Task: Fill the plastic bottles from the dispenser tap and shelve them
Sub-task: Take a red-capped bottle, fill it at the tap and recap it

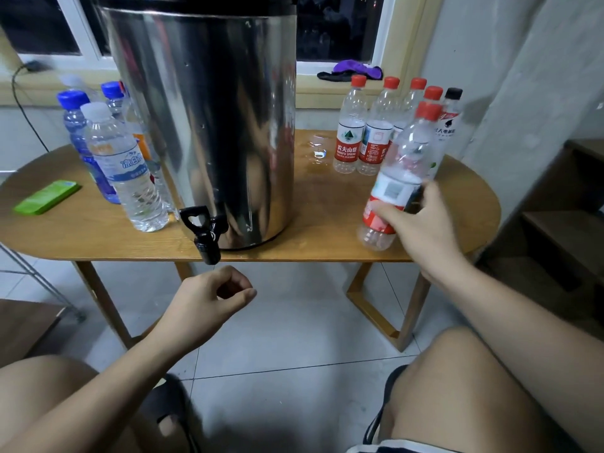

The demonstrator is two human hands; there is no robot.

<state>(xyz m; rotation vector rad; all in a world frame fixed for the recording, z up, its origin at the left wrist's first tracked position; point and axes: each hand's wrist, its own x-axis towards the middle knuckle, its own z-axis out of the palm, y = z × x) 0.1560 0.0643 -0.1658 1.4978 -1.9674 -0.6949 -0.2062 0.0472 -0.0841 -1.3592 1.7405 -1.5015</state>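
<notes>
Two hands framed the move, and the tap [205,235] sat between them. Far to the left of the left hand [209,302], a cluster of bottles that looked full, with blue and white caps [125,165], stood on the worktop [98,237] beside a green flat object [47,196]. The left hand hung below the worktop's front edge, loosely curled with thumb and forefinger nearly meeting, gripping nothing; it lay just under and slightly to the left of the black tap, which jutted out over the edge from the foot of the steel dispenser [202,119]. To the right of the dispenser a small puddle [318,152] glistened on the wood. Further right, the right hand [421,223] was wrapped around the lower body of a red-capped bottle [400,178], which seemed empty and was still capped; whether its base rested on the worktop or hovered just above was hard to tell through the blur. Its long axis leaned, cap up and away to the right, base nearer the tap. Behind it stood a row of empty-looking bottles [369,135]. By my reading, the bottle had to travel leftward and down to reach the spout, and the left hand, being nearer the tap, seemed better placed to work the cap and lever.
</notes>
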